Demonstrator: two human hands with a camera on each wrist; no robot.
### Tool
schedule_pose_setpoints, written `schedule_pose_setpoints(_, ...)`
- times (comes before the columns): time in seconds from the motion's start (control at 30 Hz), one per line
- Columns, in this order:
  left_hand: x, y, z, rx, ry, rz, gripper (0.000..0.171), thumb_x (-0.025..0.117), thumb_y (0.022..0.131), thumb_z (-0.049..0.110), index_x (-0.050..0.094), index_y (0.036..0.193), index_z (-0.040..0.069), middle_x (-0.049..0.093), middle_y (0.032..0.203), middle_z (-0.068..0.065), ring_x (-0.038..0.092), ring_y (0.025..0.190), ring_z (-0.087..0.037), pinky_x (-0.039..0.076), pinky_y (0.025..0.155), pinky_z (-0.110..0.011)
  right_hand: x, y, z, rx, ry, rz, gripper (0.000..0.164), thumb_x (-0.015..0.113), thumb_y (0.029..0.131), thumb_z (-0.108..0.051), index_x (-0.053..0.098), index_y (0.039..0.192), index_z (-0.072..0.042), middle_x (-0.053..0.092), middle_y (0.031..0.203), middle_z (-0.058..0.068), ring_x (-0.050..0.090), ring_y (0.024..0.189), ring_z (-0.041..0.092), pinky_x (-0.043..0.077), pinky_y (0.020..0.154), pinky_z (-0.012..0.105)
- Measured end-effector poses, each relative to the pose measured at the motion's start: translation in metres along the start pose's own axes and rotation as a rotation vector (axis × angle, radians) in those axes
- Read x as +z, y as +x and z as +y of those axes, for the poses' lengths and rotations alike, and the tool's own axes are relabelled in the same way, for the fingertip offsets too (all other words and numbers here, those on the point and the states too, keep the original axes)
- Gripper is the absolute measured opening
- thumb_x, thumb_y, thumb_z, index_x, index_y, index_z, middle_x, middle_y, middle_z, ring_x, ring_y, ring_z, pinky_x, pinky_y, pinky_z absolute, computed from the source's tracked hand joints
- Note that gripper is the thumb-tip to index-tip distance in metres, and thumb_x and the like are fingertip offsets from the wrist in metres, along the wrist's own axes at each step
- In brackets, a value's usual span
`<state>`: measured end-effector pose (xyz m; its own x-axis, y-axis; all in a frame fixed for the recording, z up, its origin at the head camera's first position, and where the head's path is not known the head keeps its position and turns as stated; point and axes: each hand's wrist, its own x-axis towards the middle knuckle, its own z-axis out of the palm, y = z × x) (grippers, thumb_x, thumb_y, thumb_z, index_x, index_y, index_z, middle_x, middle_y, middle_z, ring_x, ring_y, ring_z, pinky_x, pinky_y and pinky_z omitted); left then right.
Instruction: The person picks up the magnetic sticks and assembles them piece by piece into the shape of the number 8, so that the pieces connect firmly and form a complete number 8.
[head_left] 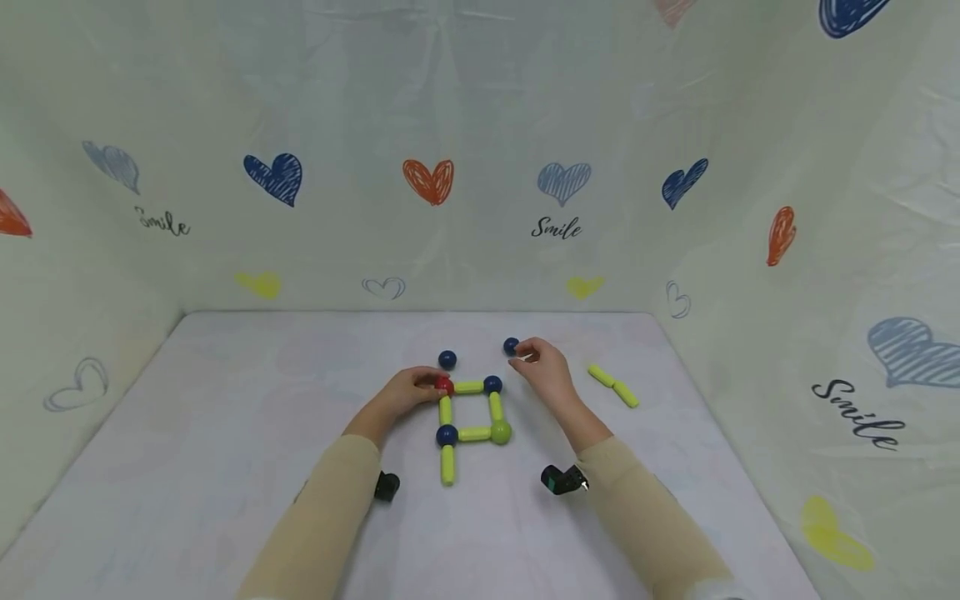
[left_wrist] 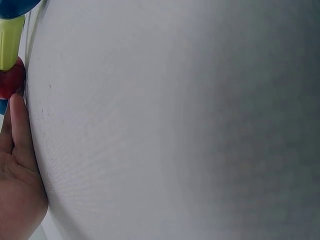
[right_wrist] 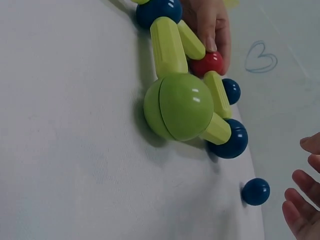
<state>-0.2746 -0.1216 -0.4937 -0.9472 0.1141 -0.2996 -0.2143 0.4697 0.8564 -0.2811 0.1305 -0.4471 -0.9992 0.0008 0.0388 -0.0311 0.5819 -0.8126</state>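
Observation:
A square of yellow-green rods [head_left: 474,434] joined by balls lies on the table. Its corners are a red ball [right_wrist: 209,63], two dark blue balls [head_left: 447,435] and a light green ball [right_wrist: 181,106]. One more rod [head_left: 447,465] sticks out from the near left corner toward me. My left hand [head_left: 402,392] pinches the red ball at the far left corner. Beyond the square, my right hand [head_left: 547,372] is beside a loose blue ball [right_wrist: 255,191], fingers loosely bent. The right wrist view shows a gap between that hand and the ball.
Another loose blue ball [head_left: 447,360] sits just behind the red corner. Two yellow-green rods [head_left: 613,385] lie end to end at the right. Dark wrist cameras [head_left: 564,480] stick out by both forearms. A curtain printed with hearts [head_left: 428,181] surrounds the white table [head_left: 225,433].

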Motion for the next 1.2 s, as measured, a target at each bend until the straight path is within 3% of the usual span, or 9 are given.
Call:
schedule_pose_setpoints(0.27,0.002,0.001,-0.003,-0.009,-0.008,0.001,0.037,0.073,0.088,0.017,0.067,0.124,0.018,0.059,0.128,-0.007,0.051,0.105,-0.026,0.044,0.094,-0.040,0.006,0.023,0.012,-0.041,-0.079,0.031,0.026,0.073,0.087,-0.015,0.067,0.109,-0.002,0.064,0.111,0.012,0.055,0.103,0.028,0.048,0.085,0.040)
schedule_pose_setpoints(0.53,0.002,0.003,-0.004,0.000,-0.017,-0.001,0.037,0.074,0.088,0.016,0.067,0.124,0.018,0.059,0.128,-0.007,0.051,0.106,-0.026,0.045,0.096,-0.040,0.011,0.041,0.020,-0.017,-0.147,0.023,0.027,0.072,0.089,-0.017,0.067,0.112,-0.004,0.060,0.118,0.013,0.054,0.108,0.030,0.047,0.089,0.041)
schedule_pose_setpoints(0.97,0.002,0.000,-0.002,-0.001,-0.003,0.005,0.036,0.073,0.089,0.017,0.067,0.124,0.018,0.059,0.127,-0.008,0.052,0.104,-0.025,0.046,0.091,-0.036,0.023,0.051,0.025,0.009,-0.218,0.001,0.032,0.074,0.087,-0.018,0.066,0.115,-0.005,0.060,0.122,0.016,0.054,0.115,0.032,0.043,0.097,0.044)
schedule_pose_setpoints(1.2,0.000,0.001,-0.004,0.052,-0.003,0.003,0.034,0.073,0.088,0.016,0.068,0.122,0.015,0.061,0.127,-0.008,0.053,0.107,-0.025,0.044,0.097,-0.041,0.029,0.058,0.025,0.023,-0.232,0.012,0.027,0.075,0.087,-0.018,0.067,0.109,-0.006,0.064,0.119,0.015,0.058,0.111,0.030,0.046,0.093,0.043)
